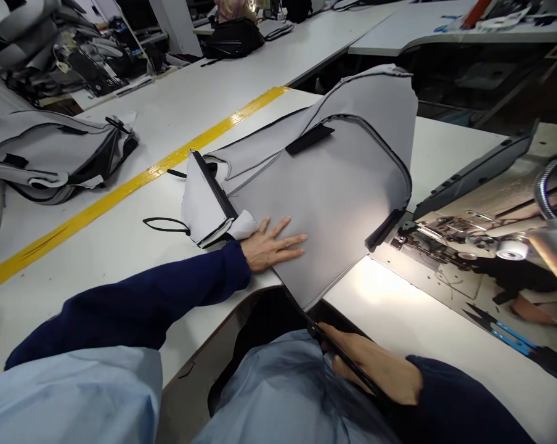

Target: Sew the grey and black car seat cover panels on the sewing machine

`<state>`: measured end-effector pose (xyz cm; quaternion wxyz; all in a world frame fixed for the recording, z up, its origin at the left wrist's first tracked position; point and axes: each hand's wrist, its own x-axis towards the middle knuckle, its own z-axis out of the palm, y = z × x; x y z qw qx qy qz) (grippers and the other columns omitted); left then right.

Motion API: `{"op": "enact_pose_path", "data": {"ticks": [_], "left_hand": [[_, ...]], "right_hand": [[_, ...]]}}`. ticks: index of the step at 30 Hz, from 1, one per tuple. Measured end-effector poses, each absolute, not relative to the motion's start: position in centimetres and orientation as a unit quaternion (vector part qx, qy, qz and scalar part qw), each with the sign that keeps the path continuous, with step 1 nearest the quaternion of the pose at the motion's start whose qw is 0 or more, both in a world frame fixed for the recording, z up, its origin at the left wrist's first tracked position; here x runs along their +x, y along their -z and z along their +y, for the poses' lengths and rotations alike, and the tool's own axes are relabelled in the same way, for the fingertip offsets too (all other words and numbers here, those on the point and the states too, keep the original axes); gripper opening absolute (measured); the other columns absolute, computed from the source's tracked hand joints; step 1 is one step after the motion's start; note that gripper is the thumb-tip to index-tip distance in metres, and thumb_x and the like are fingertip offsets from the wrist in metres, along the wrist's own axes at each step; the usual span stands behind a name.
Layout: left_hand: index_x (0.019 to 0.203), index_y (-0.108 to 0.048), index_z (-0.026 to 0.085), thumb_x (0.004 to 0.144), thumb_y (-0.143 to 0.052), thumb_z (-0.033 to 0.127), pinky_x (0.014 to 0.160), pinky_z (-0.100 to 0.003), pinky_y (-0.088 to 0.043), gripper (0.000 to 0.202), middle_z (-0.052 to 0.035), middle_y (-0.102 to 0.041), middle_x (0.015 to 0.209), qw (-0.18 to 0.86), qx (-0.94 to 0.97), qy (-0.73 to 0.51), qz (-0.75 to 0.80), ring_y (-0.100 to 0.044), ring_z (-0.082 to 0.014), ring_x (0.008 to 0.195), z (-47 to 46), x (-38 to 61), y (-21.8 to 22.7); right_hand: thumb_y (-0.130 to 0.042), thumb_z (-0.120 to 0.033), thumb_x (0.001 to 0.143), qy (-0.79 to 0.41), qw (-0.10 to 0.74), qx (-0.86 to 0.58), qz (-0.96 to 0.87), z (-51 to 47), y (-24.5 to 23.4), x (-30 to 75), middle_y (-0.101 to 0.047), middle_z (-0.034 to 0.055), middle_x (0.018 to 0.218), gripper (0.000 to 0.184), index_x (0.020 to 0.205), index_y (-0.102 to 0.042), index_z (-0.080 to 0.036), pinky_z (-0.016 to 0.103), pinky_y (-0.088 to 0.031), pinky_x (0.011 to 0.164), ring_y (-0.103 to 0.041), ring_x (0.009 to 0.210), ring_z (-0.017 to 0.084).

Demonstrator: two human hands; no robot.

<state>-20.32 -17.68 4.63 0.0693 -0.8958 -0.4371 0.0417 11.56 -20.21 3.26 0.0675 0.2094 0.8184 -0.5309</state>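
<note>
Across the white table [107, 246], a grey cover [334, 197] is spread, its near corner overhanging the edge; to the right, a sewing machine [491, 203] is stationed beside the cover; the left hand [272, 250] is laid flat on the cover, fingers spread, nothing gripped; in the closed right hand [375, 364], a long black tool [343, 356], possibly shears, is held near that corner. By judgement, assembly is well advanced; black tabs [308, 140] and curved piping [401, 165] are already fitted; whether the near edge is finished cannot be told.
</note>
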Motion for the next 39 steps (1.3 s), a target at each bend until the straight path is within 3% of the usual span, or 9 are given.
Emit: {"op": "enact_pose_path", "data": {"ticks": [5, 9, 16, 21, 30, 35, 39], "left_hand": [[0.140, -0.039, 0.037, 0.088, -0.046, 0.011, 0.106, -0.065, -0.016, 0.059, -0.0022, -0.024, 0.155, 0.083, -0.890, -0.030, -0.447, -0.006, -0.0389, 0.143, -17.8, -20.3, -4.4], [0.141, -0.040, 0.035, 0.089, -0.044, 0.012, 0.107, -0.064, -0.015, 0.057, -0.0010, -0.023, 0.155, 0.079, -0.891, -0.037, -0.445, -0.006, -0.0403, 0.143, -17.8, -20.2, -4.5], [0.142, -0.038, 0.036, 0.089, -0.042, 0.011, 0.107, -0.065, -0.014, 0.058, -0.0020, -0.025, 0.154, 0.061, -0.887, -0.058, -0.455, -0.005, -0.0404, 0.143, -17.8, -20.0, -4.8], [0.142, -0.037, 0.036, 0.091, -0.040, 0.013, 0.105, -0.067, -0.017, 0.056, -0.0039, -0.025, 0.154, 0.035, -0.887, -0.080, -0.453, -0.008, -0.0420, 0.142, -17.7, -19.6, -5.4], [0.141, -0.039, 0.036, 0.091, -0.042, 0.013, 0.098, -0.069, -0.027, 0.055, -0.0049, -0.023, 0.155, 0.074, -0.894, -0.051, -0.439, -0.015, -0.0441, 0.140, -18.0, -19.3, -5.1], [0.142, -0.039, 0.031, 0.092, -0.039, 0.012, 0.095, -0.070, -0.032, 0.053, -0.0056, -0.022, 0.155, 0.091, -0.897, -0.063, -0.429, -0.018, -0.0465, 0.138, -18.1, -19.2, -5.3], [0.141, -0.040, 0.031, 0.092, -0.037, 0.011, 0.095, -0.070, -0.032, 0.053, -0.0040, -0.023, 0.155, 0.091, -0.895, -0.072, -0.431, -0.019, -0.0464, 0.137, -18.1, -19.0, -5.4]], "right_hand": [[-0.042, -0.042, 0.093, 0.574, 0.078, 0.196, 0.791, -19.9, -3.7, 11.2, -0.063, 0.0081, 0.095, 0.042, 0.125, -0.047, -0.017, 0.030, -0.046, 0.075, -0.058, 0.080, 0.018], [-0.045, -0.041, 0.091, 0.584, 0.105, 0.225, 0.773, -20.0, -3.8, 11.0, -0.063, 0.0023, 0.081, 0.037, 0.119, -0.049, -0.018, 0.026, -0.042, 0.063, -0.056, 0.067, 0.015], [-0.044, -0.048, 0.093, 0.599, 0.089, 0.251, 0.755, -21.0, -4.2, 11.9, -0.060, -0.0015, 0.072, 0.030, 0.094, -0.054, -0.020, 0.024, -0.036, 0.057, -0.052, 0.060, 0.012], [-0.045, -0.049, 0.093, 0.600, 0.094, 0.234, 0.759, -20.9, -5.1, 12.4, -0.062, -0.0001, 0.075, 0.030, 0.097, -0.055, -0.020, 0.025, -0.037, 0.058, -0.054, 0.061, 0.013], [-0.026, -0.055, 0.096, 0.536, 0.099, 0.221, 0.808, -20.6, -4.8, 10.5, -0.060, 0.0037, 0.074, 0.045, 0.100, -0.051, -0.018, 0.028, -0.038, 0.059, -0.054, 0.061, 0.015], [-0.028, -0.056, 0.096, 0.543, 0.112, 0.239, 0.797, -20.4, -4.5, 9.6, -0.062, 0.0039, 0.075, 0.045, 0.100, -0.053, -0.018, 0.026, -0.037, 0.057, -0.057, 0.063, 0.015], [-0.038, -0.054, 0.093, 0.514, 0.125, 0.264, 0.807, -21.2, -4.1, 9.8, -0.063, 0.0031, 0.070, 0.041, 0.088, -0.058, -0.018, 0.026, -0.037, 0.056, -0.059, 0.061, 0.016]]}}
